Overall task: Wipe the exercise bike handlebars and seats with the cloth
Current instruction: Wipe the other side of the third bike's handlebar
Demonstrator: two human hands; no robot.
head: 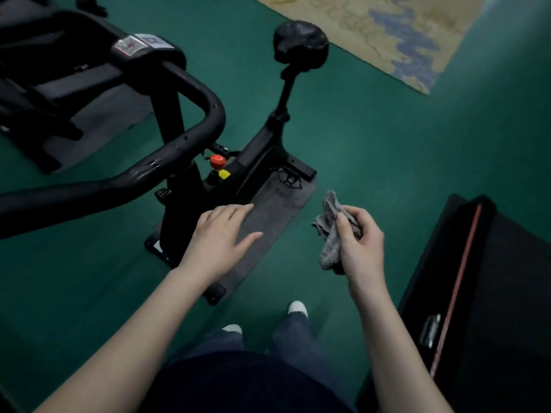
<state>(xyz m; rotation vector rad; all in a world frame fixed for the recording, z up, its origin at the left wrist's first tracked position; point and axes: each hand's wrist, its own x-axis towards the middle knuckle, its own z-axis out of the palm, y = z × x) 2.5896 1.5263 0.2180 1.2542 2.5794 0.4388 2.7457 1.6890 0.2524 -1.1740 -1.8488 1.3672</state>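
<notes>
Green floor (372,138) carries everything. Dark mat (277,204) lies centre w/ exercise bike (259,150) standing on it. Far right: tan/blue rug (396,34), maybe map-print. Near right: black machine (489,293). Far left: 2nd grey mat (98,126).

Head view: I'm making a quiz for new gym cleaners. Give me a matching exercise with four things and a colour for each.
Things:
1. cloth
2. seat
3. knob
4. floor

Colours:
A. green
B. red
C. grey
D. black

Pairs: 1-C, 2-D, 3-B, 4-A
</notes>
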